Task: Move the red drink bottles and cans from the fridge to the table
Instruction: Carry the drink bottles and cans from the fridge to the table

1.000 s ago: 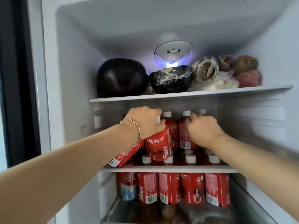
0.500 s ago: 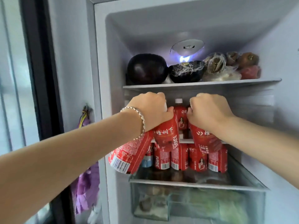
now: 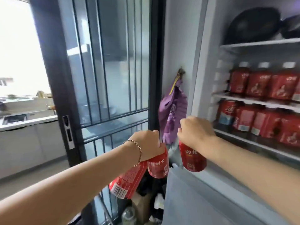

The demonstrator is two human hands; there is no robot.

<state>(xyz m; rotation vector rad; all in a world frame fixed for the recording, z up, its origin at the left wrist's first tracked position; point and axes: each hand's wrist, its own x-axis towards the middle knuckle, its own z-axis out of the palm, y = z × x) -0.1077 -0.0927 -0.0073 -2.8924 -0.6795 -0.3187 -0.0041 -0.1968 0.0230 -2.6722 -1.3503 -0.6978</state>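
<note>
- While both hands are out in front of the open fridge (image 3: pixel 200 65), each one is carrying red drinks, so none of the three is on a shelf or a table right now.
- The left hand (image 3: pixel 146 146) has its fingers curled tight round the tops of two at once. The tilted red bottle (image 3: pixel 128 181) hangs below the wrist with its barcode end slanting down to the left. The second red bottle (image 3: pixel 158 166) hangs just beside it, closer to upright, and the two look like they're touching.
- The right hand (image 3: pixel 196 133) is fisted over the top of a third red bottle (image 3: pixel 192 158), which hangs below it. There's a clear gap between it and the left hand's pair.
- All three caps are buried in the fists, so I can't tell exactly how the fingers sit on them.
- There's a thin bracelet (image 3: pixel 136 149) on the left wrist.
- Back in the fridge, a row of white-capped red bottles (image 3: pixel 259 84) stands on the middle shelf. The shelf under it holds more red drinks (image 3: pixel 266 124), with what looks like a can (image 3: pixel 227 111) at the left end.
- The top shelf has big dark round things (image 3: pixel 253 25), too blurry to name.
- A purple bag (image 3: pixel 173 111) hangs on the fridge's outer side, just behind the hands.
- Left of that is a dark-framed glass door (image 3: pixel 113 70), and past it a kitchen counter (image 3: pixel 27 121) in bright daylight.
</note>
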